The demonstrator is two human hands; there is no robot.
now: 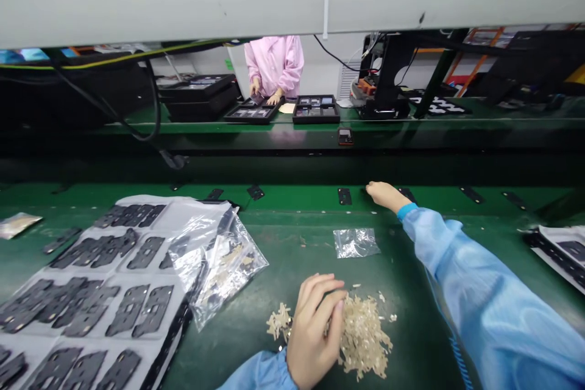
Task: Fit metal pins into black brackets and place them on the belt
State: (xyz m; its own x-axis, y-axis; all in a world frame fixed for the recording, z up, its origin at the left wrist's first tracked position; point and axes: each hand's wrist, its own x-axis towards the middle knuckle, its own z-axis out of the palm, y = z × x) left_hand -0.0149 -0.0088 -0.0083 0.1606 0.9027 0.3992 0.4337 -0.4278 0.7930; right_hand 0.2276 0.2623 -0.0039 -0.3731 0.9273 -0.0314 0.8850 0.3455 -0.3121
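Observation:
My left hand [315, 326] rests at a pile of small beige parts [363, 338], its fingers bent and somewhat apart, with nothing visible in them. A smaller heap of the same parts [278, 321] lies on its other side. Stretched out to the far green strip [297, 198], my right hand [386, 196] has its fingers curled together; what they hold, if anything, is hidden. Beside it on the strip lie thin black plates, one black plate [344, 196] to its left and another black plate [406, 195] partly behind the wrist.
A tray of black plates [146, 253] fills the left, with a clear bag of parts [228, 274] over its edge. A small clear bag [355, 242] lies mid-table. Overhead runs a white beam [183, 3]. A person in pink [274, 67] works opposite at black trays [315, 111].

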